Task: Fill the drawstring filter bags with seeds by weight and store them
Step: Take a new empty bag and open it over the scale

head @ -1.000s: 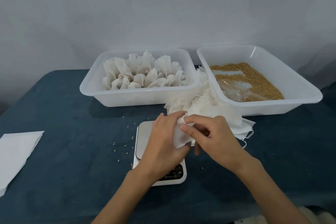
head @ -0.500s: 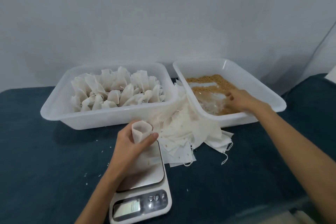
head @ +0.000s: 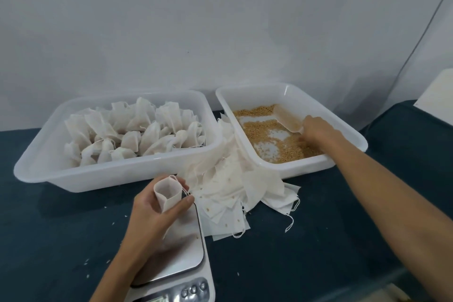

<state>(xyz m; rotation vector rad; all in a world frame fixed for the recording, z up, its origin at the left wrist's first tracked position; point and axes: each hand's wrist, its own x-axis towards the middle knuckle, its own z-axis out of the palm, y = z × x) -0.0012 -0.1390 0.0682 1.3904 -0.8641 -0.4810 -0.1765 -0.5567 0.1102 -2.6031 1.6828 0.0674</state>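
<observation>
My left hand (head: 154, 213) grips an empty white filter bag (head: 168, 192) with its mouth held open, standing on the steel plate of the kitchen scale (head: 181, 257). My right hand (head: 316, 130) is inside the right white tray (head: 289, 169), holding a clear plastic scoop (head: 288, 117) over the brown seeds (head: 259, 130). A heap of empty drawstring bags (head: 235, 191) lies on the cloth between the scale and the trays. The left white tray (head: 117, 176) holds several filled, tied bags (head: 132, 135).
The table is covered by a dark blue cloth (head: 306, 240) with a few stray seeds near the scale. A white wall rises close behind the trays. A pale object (head: 436, 95) sits at the far right edge.
My right hand left the bag and reached into the seed tray, where it now holds the scoop lifted. My left hand keeps the opened bag upright on the scale. The camera view shifted right.
</observation>
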